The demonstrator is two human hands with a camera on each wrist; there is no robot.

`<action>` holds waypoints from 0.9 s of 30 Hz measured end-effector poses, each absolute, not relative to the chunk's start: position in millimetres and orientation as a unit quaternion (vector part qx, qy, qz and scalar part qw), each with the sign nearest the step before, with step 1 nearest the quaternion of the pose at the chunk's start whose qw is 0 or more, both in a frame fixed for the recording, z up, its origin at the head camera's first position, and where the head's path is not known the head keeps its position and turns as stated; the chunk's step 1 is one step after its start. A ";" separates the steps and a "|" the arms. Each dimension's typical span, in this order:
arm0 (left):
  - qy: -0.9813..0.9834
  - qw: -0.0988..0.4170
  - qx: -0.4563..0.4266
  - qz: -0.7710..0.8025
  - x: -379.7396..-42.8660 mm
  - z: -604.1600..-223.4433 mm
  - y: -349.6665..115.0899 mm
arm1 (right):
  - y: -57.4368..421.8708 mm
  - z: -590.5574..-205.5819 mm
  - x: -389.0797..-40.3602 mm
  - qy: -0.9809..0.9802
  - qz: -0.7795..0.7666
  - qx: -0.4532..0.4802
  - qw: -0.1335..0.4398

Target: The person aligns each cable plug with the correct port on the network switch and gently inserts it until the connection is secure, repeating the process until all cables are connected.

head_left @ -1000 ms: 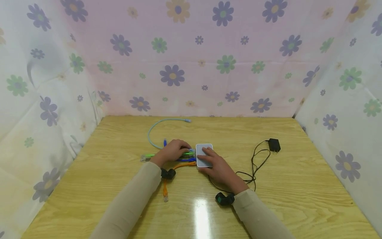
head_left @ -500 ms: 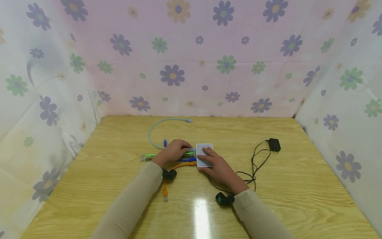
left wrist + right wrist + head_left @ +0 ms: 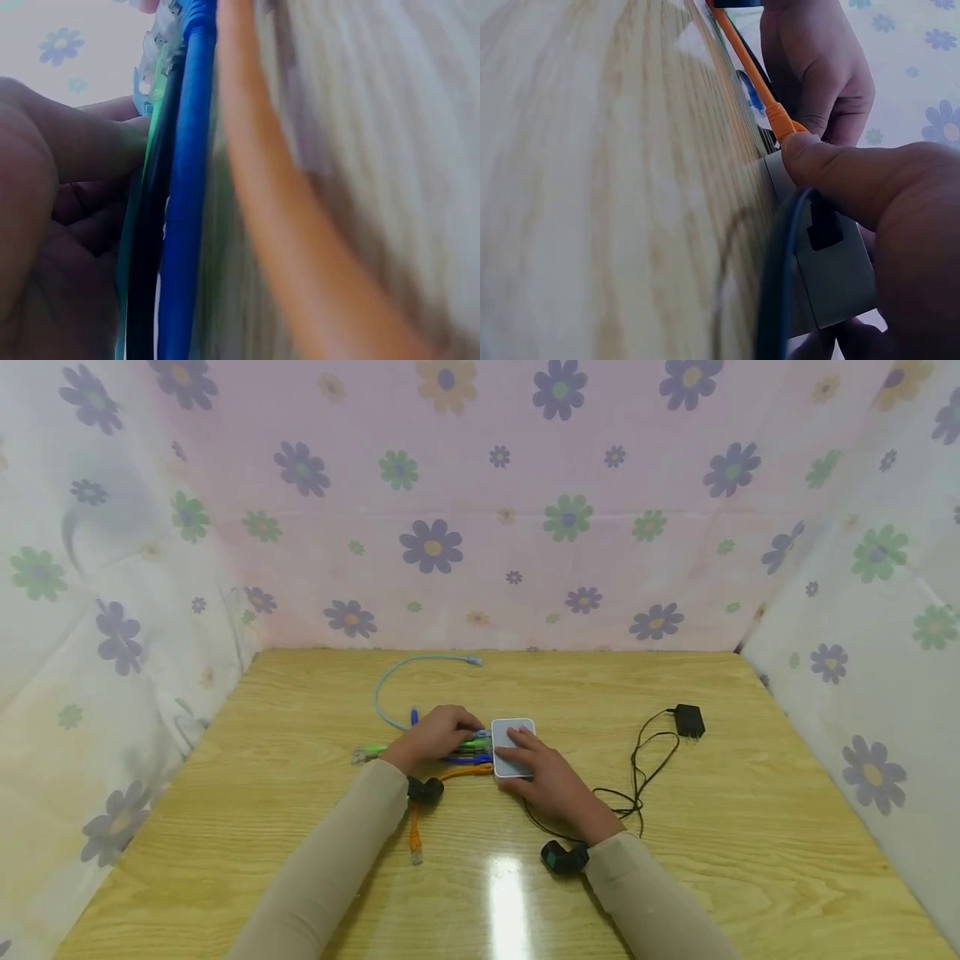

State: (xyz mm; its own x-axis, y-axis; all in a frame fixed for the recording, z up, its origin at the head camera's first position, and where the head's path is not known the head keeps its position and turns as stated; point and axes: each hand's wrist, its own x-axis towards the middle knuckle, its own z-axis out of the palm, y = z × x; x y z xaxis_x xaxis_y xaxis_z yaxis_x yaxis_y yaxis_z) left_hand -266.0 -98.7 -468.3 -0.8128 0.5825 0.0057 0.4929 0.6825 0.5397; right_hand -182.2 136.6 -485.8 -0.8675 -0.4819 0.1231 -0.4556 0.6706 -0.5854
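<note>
A small white-and-grey network switch (image 3: 512, 769) lies flat on the table, with several Ethernet cables in its left side. My right hand (image 3: 551, 781) holds it, fingers spread across the top and thumb (image 3: 832, 169) along the near edge by the orange cable (image 3: 744, 56). My left hand (image 3: 438, 732) pinches the light blue Ethernet cable (image 3: 384, 681) near its plug, right at the switch. Under that hand run the green cable (image 3: 375, 750), a black cable (image 3: 154, 217) and the blue cable (image 3: 184, 187). The left hand partly hides the plugs.
A black power adapter (image 3: 689, 721) lies at the right, its thin cord (image 3: 636, 777) looping back to the switch. The light blue cable's loose end (image 3: 472, 660) reaches the table's back. The orange cable's loose plug (image 3: 416, 852) points toward the front. Flowered cloth (image 3: 465, 485) stands behind.
Hardly anything differs. The head view has tilted slightly, and both hands keep their places at the light blue cable and the switch.
</note>
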 end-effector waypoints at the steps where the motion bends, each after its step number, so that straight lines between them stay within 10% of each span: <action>1: 0.914 0.084 0.293 0.268 -266.6 -467.3 -98.7 | 136.2 -485.7 -182.4 0.913 -0.315 -0.258 0.020; 27: 0.912 0.096 0.294 0.271 -264.3 -468.6 -95.4 | 136.5 -482.9 -178.9 0.900 -0.334 -0.277 0.031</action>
